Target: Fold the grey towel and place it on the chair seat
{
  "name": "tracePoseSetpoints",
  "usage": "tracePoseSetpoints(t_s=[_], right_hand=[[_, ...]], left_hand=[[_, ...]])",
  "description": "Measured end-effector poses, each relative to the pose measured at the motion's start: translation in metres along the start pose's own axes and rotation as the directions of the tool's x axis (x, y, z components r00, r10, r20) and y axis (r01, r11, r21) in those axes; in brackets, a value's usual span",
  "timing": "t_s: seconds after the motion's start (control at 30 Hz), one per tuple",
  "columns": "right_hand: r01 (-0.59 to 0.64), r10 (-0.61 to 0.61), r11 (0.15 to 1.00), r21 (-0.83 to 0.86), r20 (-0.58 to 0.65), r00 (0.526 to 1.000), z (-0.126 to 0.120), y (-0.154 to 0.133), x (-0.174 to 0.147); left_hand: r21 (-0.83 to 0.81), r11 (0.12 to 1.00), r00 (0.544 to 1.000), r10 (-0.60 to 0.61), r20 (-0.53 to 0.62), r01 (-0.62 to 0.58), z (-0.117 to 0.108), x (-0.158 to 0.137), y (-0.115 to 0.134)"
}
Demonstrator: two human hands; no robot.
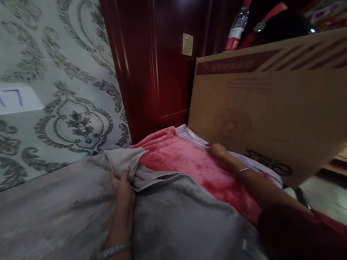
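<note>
A grey blanket covers the near part of the bed, its far edge folded and bunched. My left hand is closed on that bunched edge, thumb and fingers pinching the cloth. Beyond it lies a pink plush blanket, partly under the grey one. Along the far side of the pink blanket runs a striped sheet. My right hand reaches across the pink blanket, its fingers closed at the striped sheet's edge; the fingertips are small and partly hidden.
A large cardboard box stands upright against the bed's far side. Behind it are a plastic bottle and a red strap. Patterned wallpaper borders the left, beside a dark red wood panel. Tiled floor shows at right.
</note>
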State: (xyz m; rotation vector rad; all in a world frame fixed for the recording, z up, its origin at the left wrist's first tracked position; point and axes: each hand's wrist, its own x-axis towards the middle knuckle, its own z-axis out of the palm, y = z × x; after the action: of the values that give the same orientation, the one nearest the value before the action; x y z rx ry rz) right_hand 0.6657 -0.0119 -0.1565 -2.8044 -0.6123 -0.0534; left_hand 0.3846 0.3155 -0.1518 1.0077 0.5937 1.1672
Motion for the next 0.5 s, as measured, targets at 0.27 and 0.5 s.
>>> tracePoseSetpoints(t_s=[0.27,0.5], right_hand=[[-0.122,0.122,0.992,-0.009,-0.023,0.992,-0.015,0.032,-0.125],[-0.226,0.220,0.974,-0.002,-0.216,0.951,-0.012,0.035,-0.155]], left_hand=[[-0.008,1.000,1.000,-0.022,0.002,0.022,0.009,0.000,0.010],[-0.008,1.000,0.999,0.000,0.050,0.000,0.004,0.010,-0.002]])
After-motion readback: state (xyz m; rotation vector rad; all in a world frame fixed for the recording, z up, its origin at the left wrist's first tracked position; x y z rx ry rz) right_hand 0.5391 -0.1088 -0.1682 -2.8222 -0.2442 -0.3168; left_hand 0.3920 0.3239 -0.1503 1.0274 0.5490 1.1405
